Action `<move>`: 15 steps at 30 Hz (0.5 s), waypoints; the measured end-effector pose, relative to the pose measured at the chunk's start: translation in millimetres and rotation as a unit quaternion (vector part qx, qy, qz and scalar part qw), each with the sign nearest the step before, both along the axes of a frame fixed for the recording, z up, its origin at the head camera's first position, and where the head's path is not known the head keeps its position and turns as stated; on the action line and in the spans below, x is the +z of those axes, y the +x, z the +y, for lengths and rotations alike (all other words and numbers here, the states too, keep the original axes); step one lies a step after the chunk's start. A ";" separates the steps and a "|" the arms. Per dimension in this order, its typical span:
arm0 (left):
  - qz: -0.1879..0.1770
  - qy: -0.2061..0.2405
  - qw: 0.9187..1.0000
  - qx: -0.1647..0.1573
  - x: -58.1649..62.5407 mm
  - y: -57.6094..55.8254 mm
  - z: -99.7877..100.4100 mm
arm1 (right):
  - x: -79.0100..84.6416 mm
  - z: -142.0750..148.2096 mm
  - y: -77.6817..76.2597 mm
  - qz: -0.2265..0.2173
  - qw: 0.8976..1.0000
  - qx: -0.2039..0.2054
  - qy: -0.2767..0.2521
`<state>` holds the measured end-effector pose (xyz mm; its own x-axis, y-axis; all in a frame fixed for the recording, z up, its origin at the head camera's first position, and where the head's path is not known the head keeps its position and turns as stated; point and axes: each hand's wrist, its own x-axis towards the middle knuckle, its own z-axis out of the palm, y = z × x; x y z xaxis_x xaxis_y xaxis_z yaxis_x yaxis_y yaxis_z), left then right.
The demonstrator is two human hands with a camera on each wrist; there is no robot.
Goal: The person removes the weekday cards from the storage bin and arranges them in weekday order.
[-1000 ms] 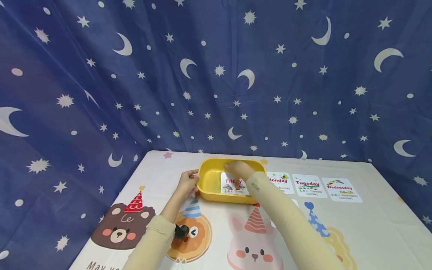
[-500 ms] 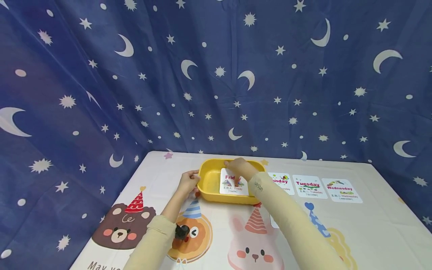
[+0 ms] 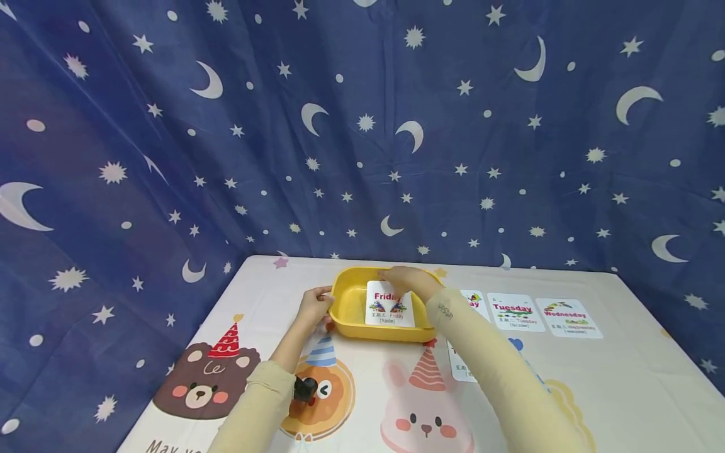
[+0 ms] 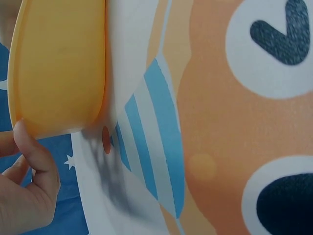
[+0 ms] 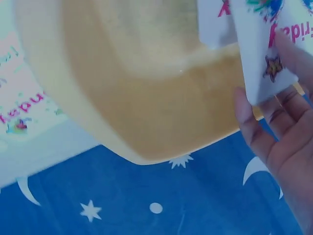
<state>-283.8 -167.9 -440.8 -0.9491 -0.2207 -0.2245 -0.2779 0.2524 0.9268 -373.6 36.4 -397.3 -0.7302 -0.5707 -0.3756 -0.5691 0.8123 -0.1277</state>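
Note:
A yellow plastic basket (image 3: 365,333) stands near the table's back edge. My left hand (image 3: 314,306) holds its left end; the left wrist view shows the thumb and fingers (image 4: 32,149) pinching the rim. Over the basket, my right hand (image 3: 412,281) pinches a white card printed "Friday" (image 3: 389,308). In the right wrist view this Friday card (image 5: 259,68) is tilted, thumb on its printed face and fingers behind. Another card (image 5: 213,32) shows partly beneath it in the basket, its word mostly hidden.
Right of the basket lie a Monday card (image 3: 474,302), partly covered by the forearm, a Tuesday card (image 3: 515,313) and a Wednesday card (image 3: 569,318). Another card (image 3: 460,366) lies in front, half hidden by the right sleeve. A blue curtain (image 3: 362,126) hangs behind the table.
The Friday card has come up slightly and to the left in my right hand, and more of it shows. My left hand stays on the basket.

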 end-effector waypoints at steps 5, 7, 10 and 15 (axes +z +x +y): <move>0.004 0.000 1.000 -0.001 0.9 0.6 -0.3 | 8.3 7.2 2.3 0.008 0.999 -0.014 -0.043; 0.007 -0.003 1.000 -0.003 1.4 0.9 -0.3 | 10.3 9.3 4.1 0.004 0.998 -0.020 -0.052; 0.010 -0.003 1.000 -0.005 1.2 1.1 -0.4 | 12.7 13.0 7.5 -0.001 0.998 -0.019 -0.062; 0.010 0.001 1.000 -0.005 -0.4 1.3 0.3 | 16.3 20.6 12.6 0.016 0.996 0.018 -0.082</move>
